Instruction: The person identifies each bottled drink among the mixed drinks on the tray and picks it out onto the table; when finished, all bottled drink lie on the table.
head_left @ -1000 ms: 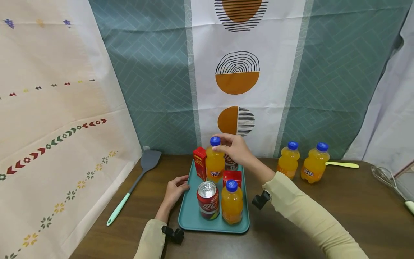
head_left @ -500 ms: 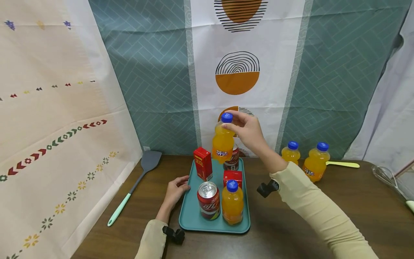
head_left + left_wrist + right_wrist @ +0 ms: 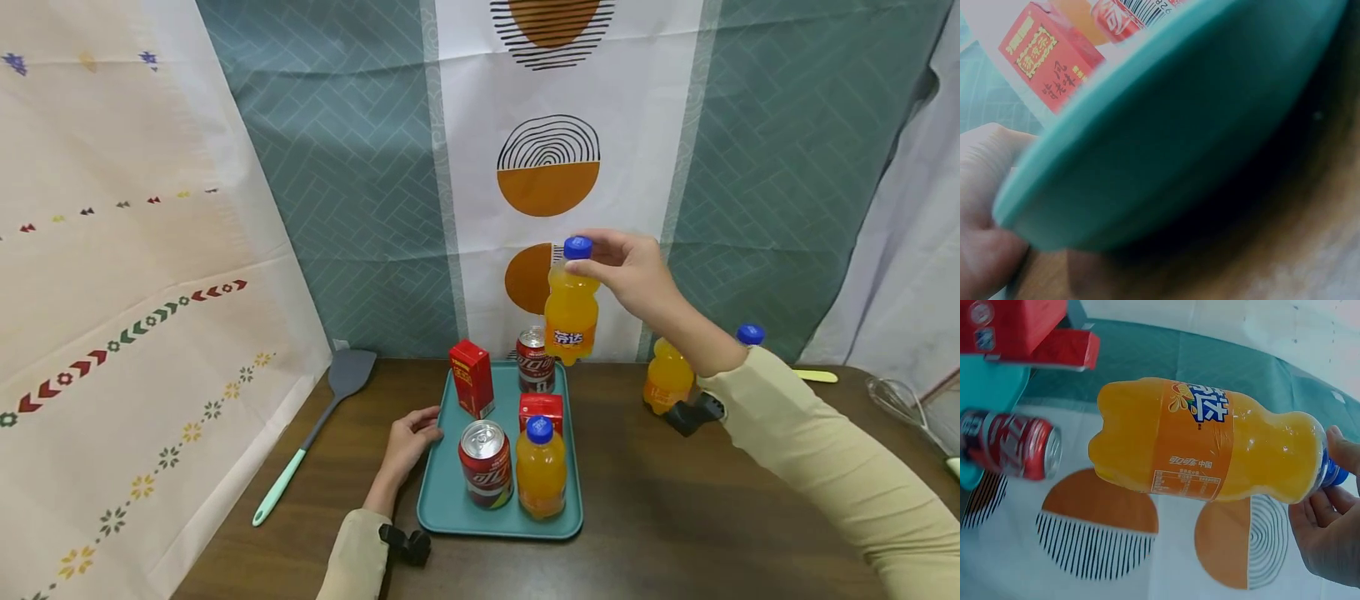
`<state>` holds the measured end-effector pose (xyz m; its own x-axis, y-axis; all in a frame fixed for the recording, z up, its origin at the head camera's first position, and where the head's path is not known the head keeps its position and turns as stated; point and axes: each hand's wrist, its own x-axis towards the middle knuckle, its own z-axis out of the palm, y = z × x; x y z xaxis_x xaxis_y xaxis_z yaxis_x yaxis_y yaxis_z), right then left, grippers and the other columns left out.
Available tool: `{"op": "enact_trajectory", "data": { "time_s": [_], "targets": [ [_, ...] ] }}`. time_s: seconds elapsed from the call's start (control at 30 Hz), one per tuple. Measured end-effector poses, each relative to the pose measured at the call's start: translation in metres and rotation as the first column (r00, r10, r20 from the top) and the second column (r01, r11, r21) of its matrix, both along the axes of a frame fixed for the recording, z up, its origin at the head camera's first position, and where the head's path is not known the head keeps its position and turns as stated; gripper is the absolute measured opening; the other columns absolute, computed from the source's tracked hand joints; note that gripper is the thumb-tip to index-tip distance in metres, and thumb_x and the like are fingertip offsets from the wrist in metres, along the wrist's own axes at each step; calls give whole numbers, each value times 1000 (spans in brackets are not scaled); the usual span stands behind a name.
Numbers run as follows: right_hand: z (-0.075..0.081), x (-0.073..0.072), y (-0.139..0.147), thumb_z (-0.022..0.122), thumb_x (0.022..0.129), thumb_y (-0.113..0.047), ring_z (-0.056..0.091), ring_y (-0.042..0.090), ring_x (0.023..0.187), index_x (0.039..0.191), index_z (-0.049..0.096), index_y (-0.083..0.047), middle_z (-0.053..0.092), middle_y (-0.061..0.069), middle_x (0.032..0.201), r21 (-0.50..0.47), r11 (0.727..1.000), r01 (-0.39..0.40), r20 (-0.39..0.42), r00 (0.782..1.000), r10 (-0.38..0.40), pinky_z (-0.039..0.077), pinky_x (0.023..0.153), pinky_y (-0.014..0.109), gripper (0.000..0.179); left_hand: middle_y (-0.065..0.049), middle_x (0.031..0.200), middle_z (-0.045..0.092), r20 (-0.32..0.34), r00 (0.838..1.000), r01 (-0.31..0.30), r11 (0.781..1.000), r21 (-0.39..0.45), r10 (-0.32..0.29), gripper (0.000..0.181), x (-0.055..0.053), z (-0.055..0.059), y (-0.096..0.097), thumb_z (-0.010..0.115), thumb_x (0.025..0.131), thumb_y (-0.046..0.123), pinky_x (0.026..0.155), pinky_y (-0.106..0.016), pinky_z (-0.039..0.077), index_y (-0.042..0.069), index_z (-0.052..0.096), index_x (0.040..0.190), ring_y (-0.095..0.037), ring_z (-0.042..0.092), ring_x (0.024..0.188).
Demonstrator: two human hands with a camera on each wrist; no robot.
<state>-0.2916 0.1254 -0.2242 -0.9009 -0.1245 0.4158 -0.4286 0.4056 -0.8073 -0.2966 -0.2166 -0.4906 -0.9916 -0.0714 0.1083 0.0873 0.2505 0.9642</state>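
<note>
R hand (image 3: 628, 271) w/ orange btl (image 3: 572, 312), label (image 3: 1194, 450) "芬达"

Four Fanta bottles (image 3: 572, 312), folks: one in the right fingers (image 3: 611, 239), three away from them! Two cola cans (image 3: 486, 467), two red drink cartons (image 3: 472, 381), one tray (image 3: 498, 522), one spatula (image 3: 348, 373), one whisk (image 3: 921, 423), one yellow handle (image 3: 817, 377)!

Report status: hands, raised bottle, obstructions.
Right hand holds Fanta bottle aloft by its top. Left hand touches teal tray. Cola can nearby, not touching bottle.

glossy plast. bottle (image 3: 1204, 444), smooth plast. tray (image 3: 444, 502)
</note>
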Motion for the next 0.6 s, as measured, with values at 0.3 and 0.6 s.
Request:
{"op": "enact_trajectory", "data": {
  "time_s": [0.3,0.6],
  "targets": [
    [-8,14,39,68,90,-37,62,-11,92,131,61,-13,70,3,120,120,991,58,47,997,-64,49,81,9,48,-28,114,66,-6,1000,9,1000,-7,-9,38,2,-6,2,65,85,-2,74,-13,49,-8,63,122,-26,64,100],
    [-22,25,71,69,88,-41,59,-18,87,132,59,-11,73,-16,108,184,979,86,104,989,-106,48,78,8,55,-27,112,66,1,1000,-2,1000,9,2,38,-2,0,-1,66,84,-2,73,-13,49,-7,64,122,-25,64,100]
  ]
}}
